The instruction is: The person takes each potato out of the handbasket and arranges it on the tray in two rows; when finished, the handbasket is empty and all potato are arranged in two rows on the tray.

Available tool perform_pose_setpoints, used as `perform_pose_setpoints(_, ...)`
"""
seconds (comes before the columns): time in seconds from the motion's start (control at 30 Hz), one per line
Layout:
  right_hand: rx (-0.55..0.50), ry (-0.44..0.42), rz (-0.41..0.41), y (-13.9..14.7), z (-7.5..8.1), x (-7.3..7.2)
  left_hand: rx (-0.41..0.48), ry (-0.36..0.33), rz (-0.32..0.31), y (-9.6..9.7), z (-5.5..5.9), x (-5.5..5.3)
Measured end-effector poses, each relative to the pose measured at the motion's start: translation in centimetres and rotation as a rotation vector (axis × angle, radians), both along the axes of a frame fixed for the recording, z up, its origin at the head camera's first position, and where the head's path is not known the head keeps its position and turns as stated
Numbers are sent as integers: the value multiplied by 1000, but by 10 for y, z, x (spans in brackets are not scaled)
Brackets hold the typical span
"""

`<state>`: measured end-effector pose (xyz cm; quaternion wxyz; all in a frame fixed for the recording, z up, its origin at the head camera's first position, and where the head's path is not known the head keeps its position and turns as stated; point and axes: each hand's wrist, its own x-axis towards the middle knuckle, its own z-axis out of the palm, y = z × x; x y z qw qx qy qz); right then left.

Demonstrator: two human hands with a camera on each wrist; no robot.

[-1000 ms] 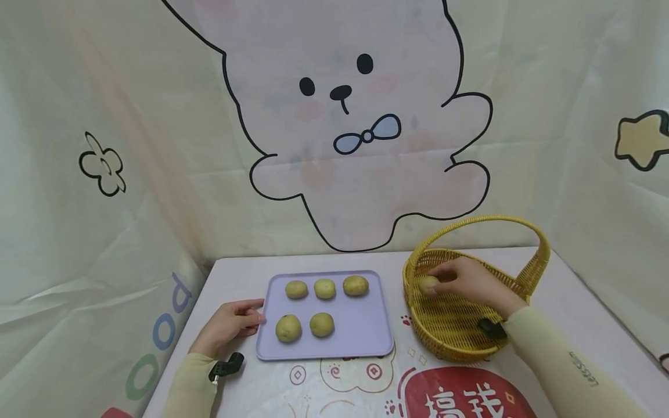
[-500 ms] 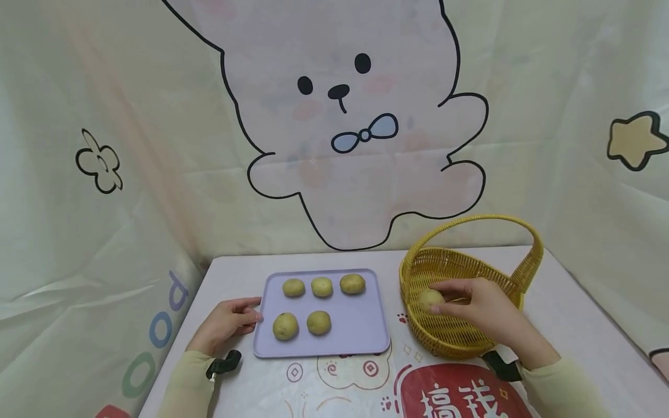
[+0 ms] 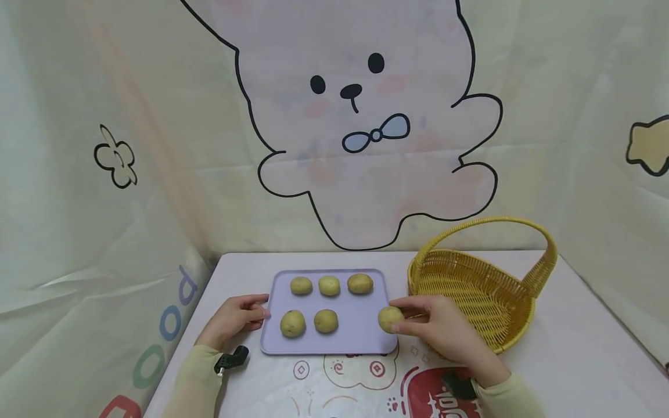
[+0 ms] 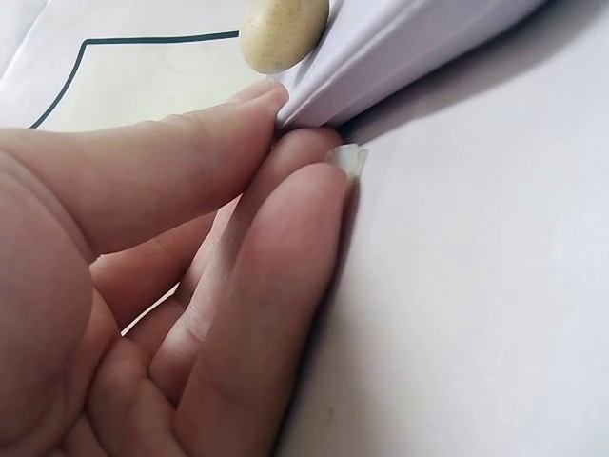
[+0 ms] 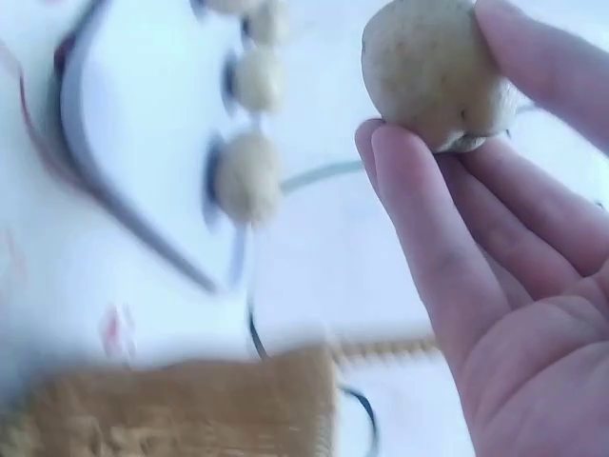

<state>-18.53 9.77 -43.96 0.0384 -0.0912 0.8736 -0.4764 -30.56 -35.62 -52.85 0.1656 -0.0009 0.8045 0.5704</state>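
My right hand [image 3: 441, 325] pinches a small yellow potato [image 3: 389, 319] between thumb and fingers, over the right edge of a lavender tray [image 3: 360, 334]. In the right wrist view the potato [image 5: 433, 71] sits at the fingertips, the palm behind it bare. On the tray, three potatoes form a back row, the rightmost potato [image 3: 360, 284] being nearest the basket. Two more lie in front, a left potato [image 3: 292, 323] and a right potato [image 3: 326, 320]. At the tray's left side, my left hand [image 3: 235, 319] grips the rim [image 4: 381, 67], thumb on top and fingers against the underside.
A yellow wicker basket [image 3: 483, 307] with a tall arched handle [image 3: 496, 219] stands right of the tray, partly behind my right forearm. The printed tablecloth [image 3: 282, 389] runs up to a curtain [image 3: 209, 203] at the back and sides.
My right hand has brought the potato out of the basket and leftward to the tray's right edge. My left hand stays at the tray's left rim. The head view has shifted slightly.
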Motion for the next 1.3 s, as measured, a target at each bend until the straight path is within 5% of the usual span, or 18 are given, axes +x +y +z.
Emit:
perform_pose_setpoints(0.23, -49, 4, 61, -34, -29, -25, 21, -11, 4, -1, -4, -3)
perform_pose_setpoints(0.43, -35, 24, 6, -50, -47, -42, 10, -15, 17, 4, -3, -1)
perform_pose_setpoints(0.7, -8, -15, -155, -56, -62, -45, 13, -3, -15, 13, 0, 1)
perform_pose_setpoints(1.3, 13, -9, -151, -68, -70, -54, -17, -15, 41, 1, 0, 1)
